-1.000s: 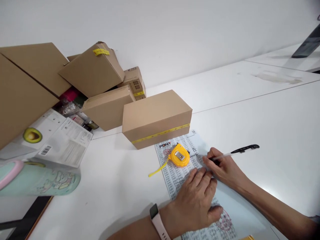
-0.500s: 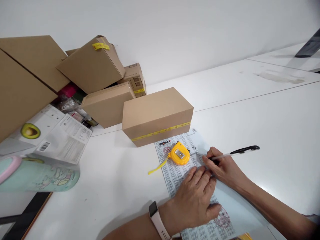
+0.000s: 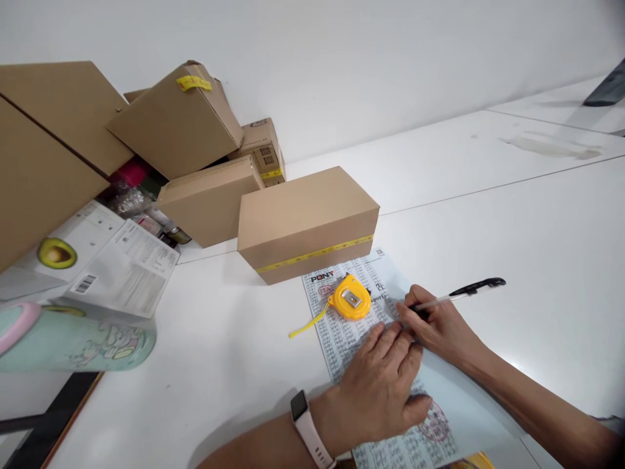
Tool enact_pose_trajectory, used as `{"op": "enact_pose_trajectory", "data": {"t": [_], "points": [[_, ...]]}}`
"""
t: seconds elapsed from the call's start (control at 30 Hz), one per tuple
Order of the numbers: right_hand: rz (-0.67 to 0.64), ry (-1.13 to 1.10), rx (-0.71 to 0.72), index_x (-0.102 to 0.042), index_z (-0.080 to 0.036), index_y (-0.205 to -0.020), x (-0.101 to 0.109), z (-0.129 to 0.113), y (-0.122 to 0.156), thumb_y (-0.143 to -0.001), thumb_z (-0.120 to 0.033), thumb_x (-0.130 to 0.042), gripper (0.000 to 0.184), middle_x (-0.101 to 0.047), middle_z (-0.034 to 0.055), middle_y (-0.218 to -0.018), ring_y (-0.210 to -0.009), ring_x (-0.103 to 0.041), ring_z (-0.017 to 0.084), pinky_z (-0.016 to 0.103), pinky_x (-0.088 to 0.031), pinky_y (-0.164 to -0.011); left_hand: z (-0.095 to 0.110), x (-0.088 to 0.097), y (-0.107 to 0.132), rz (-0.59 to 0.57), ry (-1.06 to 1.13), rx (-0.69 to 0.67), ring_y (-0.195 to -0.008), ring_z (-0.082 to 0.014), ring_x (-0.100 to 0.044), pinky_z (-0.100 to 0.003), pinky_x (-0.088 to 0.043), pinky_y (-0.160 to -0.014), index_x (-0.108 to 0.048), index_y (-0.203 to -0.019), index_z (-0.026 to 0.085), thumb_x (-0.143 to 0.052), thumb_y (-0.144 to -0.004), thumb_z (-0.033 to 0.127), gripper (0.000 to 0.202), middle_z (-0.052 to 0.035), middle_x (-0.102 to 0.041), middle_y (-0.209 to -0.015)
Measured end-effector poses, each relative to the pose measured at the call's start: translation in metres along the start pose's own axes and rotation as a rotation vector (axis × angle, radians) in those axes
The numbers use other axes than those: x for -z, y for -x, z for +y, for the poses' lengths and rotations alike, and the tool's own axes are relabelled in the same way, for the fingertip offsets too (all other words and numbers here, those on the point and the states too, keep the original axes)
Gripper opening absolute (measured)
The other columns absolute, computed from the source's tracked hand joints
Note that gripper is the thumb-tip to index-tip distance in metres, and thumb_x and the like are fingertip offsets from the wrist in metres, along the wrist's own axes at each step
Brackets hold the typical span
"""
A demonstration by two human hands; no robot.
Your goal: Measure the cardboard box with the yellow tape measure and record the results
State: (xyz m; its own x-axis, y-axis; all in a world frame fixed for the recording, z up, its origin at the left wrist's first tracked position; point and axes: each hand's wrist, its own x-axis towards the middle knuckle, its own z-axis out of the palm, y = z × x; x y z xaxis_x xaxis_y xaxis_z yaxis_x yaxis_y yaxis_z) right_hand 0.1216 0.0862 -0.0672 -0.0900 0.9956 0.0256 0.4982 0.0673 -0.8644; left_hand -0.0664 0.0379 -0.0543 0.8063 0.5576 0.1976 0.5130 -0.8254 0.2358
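Observation:
A printed paper sheet [image 3: 336,352], covered in rows of small handwriting with red stamps, lies on the white table. Flat on its middle rests my left hand [image 3: 378,391], fingers stretched out, a pink-strapped watch on the wrist. My right hand [image 3: 442,322] grips a pen [image 3: 454,294] with a clear barrel and black cap end; its tip is hidden by the fingers, close over the sheet. A yellow tape measure [image 3: 350,298] sits on the upper part of the sheet, its strap [image 3: 307,324] trailing left onto the table.
Behind the sheet stands a cardboard box [image 3: 310,212] with yellow tape. More cartons [image 3: 176,124] are stacked at the back left. A mint-green bottle [image 3: 88,339] with a pink ring lies at left, near a white box with an avocado picture [image 3: 131,267].
The view has shifted very slightly. Both hands stay almost in place, with the pen tilting a touch; the tape measure and boxes have not moved.

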Motion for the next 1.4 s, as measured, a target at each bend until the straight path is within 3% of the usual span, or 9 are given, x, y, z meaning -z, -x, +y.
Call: {"op": "enact_pose_trajectory", "data": {"t": [0.3, 1.4], "points": [[0.043, -0.050, -0.012, -0.046, -0.024, -0.067, 0.0003, -0.0096, -0.0013, -0.087, -0.040, -0.059, 0.028, -0.047, -0.0042, -0.055, -0.046, -0.045, 0.012, 0.026, -0.035, -0.043, -0.0006, 0.0015, 0.0000, -0.010, -0.006, 0.001, -0.145, -0.0285, -0.034, -0.043, -0.018, -0.124, -0.043, -0.143, 0.003, -0.040, -0.101, 0.046, 0.060, -0.0175, -0.047, -0.150], [0.033, 0.002, -0.003, -0.046, -0.024, -0.068, 0.0022, -0.0049, -0.0004, -0.088, -0.036, -0.057, 0.026, -0.046, -0.0038, -0.056, -0.049, -0.038, 0.012, 0.027, -0.031, -0.045, -0.0007, -0.0003, -0.0003, -0.010, -0.011, -0.003, -0.145, -0.0289, -0.034, -0.042, -0.016, -0.125, -0.042, -0.143, 0.003, -0.037, -0.101, 0.046, 0.060, -0.0172, -0.047, -0.150]]}}
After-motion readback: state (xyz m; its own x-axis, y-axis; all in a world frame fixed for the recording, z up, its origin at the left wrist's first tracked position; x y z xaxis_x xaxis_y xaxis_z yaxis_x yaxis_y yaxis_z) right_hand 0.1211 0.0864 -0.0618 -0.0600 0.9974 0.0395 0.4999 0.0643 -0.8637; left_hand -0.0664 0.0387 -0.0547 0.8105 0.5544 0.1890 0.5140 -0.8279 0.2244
